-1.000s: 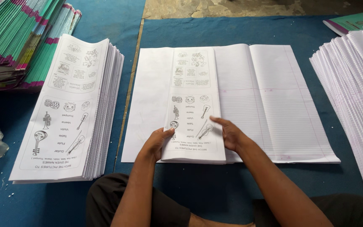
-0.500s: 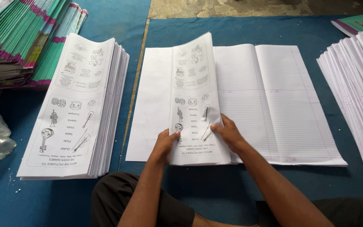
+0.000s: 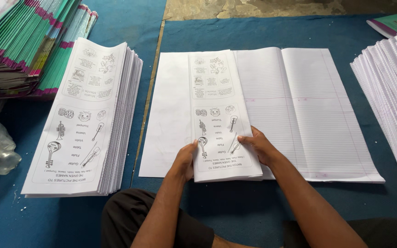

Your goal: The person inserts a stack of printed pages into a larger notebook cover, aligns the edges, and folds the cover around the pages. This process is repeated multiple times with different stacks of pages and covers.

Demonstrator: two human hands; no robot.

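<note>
White printed sheet (image 3: 221,115) pinched by your left hand (image 3: 185,158) and right hand (image 3: 260,144) over the ruled paper (image 3: 299,110): folding step; next, square its 6 o'clock edge.

Both hands, left hand (image 3: 185,158) and right hand (image 3: 259,146), grip the near end of a folded printed sheet (image 3: 218,110) lying on open ruled pages (image 3: 309,110).
</note>
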